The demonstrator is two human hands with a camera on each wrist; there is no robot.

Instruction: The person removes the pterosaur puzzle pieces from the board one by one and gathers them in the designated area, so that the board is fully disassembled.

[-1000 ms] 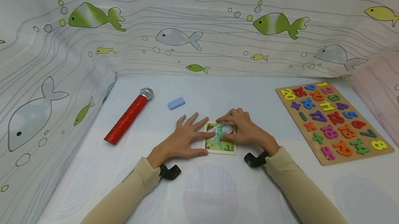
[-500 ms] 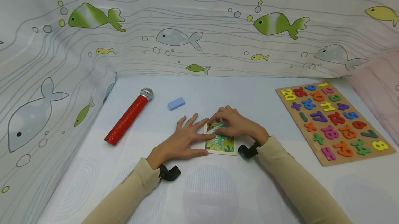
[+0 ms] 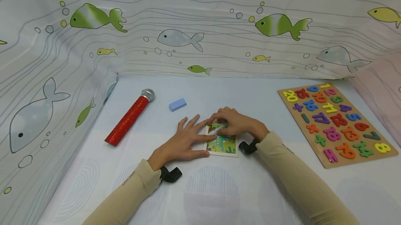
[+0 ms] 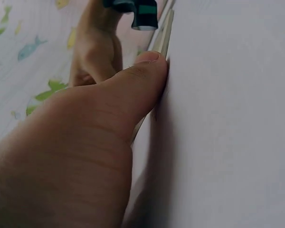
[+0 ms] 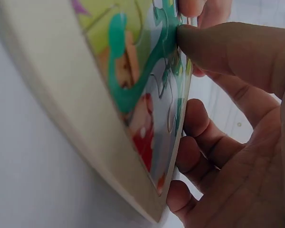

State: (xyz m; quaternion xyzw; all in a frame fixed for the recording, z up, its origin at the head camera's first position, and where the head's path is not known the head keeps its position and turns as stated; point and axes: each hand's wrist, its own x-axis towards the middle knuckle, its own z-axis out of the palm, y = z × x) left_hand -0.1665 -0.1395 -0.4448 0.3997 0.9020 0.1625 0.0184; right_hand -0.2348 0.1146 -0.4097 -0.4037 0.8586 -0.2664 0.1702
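Note:
A small square jigsaw puzzle (image 3: 221, 146) with a green dinosaur picture and a pale wooden frame lies before me. My left hand (image 3: 183, 142) is spread at its left side, index finger reaching over the picture and thumb at the near left corner. In the left wrist view the left thumb (image 4: 137, 80) lies along the frame's edge. My right hand (image 3: 238, 123) bends over the far part of the puzzle and hides some of it. The right wrist view shows the right thumb (image 5: 228, 50) on the picture, with the other fingertips curled against the frame's edge.
A red glittery microphone (image 3: 129, 118) lies at the left, with a small blue block (image 3: 177, 104) to its right. A wooden number board (image 3: 316, 138) with colourful numerals lies at the right. Behind rises a fish-patterned cloth (image 3: 219, 16).
My right hand has moved left over the puzzle, its thumb shifting toward the left index fingertip; more of the puzzle's lower right shows. The left hand has stayed in place.

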